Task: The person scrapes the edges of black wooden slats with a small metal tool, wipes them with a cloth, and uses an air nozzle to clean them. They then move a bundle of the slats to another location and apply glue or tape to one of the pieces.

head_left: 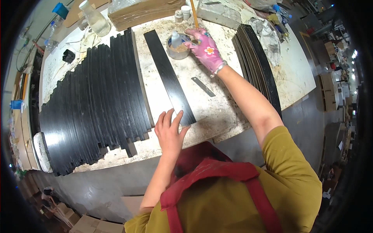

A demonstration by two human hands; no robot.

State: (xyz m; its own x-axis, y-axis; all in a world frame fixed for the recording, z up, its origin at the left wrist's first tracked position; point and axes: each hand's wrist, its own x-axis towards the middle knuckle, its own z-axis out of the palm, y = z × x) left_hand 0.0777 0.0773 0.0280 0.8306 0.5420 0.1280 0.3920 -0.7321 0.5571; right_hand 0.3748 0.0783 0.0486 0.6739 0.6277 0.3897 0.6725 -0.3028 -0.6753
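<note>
A single black strip (165, 64) lies lengthwise on the white table. My bare left hand (169, 132) is at its near end, fingers apart and fingertips touching the strip and its edge. My right hand (206, 50), in a pink flowered glove, is closed around a thin orange stick (194, 13) that points away from me; its lower end is hidden by the fingers. Beside that glove is a round grey tub (178, 53) with a small white squeeze bottle (176, 40) standing in it. A short dark flat metal piece (203, 86) lies near my right wrist.
Many black strips (97, 93) lie side by side on the left; another stack (260, 62) stands on the right. Behind are a wrapped carton (145, 15), a white block (218, 14), small jars (185, 12), a clear bottle (94, 19) and a grey rag (268, 39). The stained table (295, 73) has a near edge by my apron.
</note>
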